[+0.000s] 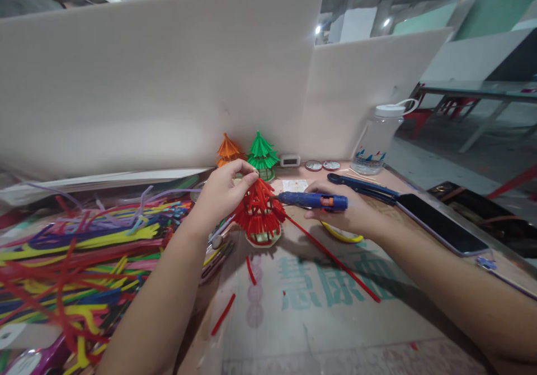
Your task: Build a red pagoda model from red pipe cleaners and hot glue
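My left hand (230,188) pinches the tip of a red pagoda-shaped model (263,218) made of pipe cleaners, with tiered roofs and a pale base. In my right hand (335,204) is a blue glue gun (312,200), its nozzle pointing left against or very near the model's upper roof. I cannot tell whether they touch. One long red pipe cleaner (335,260) runs from the model's right side down across the board. Short red pieces (224,314) lie in front. Behind my left hand stand an orange model (230,148) and a green model (262,152) of similar shape.
Many coloured pipe cleaners (84,252) are heaped at left. A small digital display (290,160), two round tins (322,166), a water bottle (375,140), a dark blue long-handled tool (363,186) and a phone (440,224) sit toward the back and right. White panels (168,79) stand behind.
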Demonstrator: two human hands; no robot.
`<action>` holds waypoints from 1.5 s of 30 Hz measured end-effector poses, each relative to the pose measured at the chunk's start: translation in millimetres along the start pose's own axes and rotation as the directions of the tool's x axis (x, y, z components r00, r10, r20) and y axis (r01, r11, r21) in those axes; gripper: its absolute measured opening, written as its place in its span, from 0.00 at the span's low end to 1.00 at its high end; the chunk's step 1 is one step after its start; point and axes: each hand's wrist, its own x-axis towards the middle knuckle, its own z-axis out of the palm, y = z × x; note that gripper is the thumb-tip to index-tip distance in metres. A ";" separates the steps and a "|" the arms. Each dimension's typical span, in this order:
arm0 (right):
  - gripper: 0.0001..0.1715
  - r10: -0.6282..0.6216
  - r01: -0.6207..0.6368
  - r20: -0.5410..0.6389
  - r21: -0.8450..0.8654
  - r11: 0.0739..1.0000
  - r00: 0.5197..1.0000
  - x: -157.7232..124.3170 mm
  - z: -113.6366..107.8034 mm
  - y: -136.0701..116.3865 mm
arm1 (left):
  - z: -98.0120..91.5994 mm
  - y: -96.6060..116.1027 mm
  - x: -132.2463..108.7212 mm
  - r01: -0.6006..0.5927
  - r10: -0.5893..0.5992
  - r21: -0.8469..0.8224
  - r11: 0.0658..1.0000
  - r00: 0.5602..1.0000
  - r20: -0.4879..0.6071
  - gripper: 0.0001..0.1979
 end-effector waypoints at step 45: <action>0.14 -0.071 0.076 -0.104 0.048 0.996 0.992 -0.7 3.5 -2.7 | -2.0 8.5 -3.1 -0.065 0.065 0.003 0.998 0.998 0.023 0.08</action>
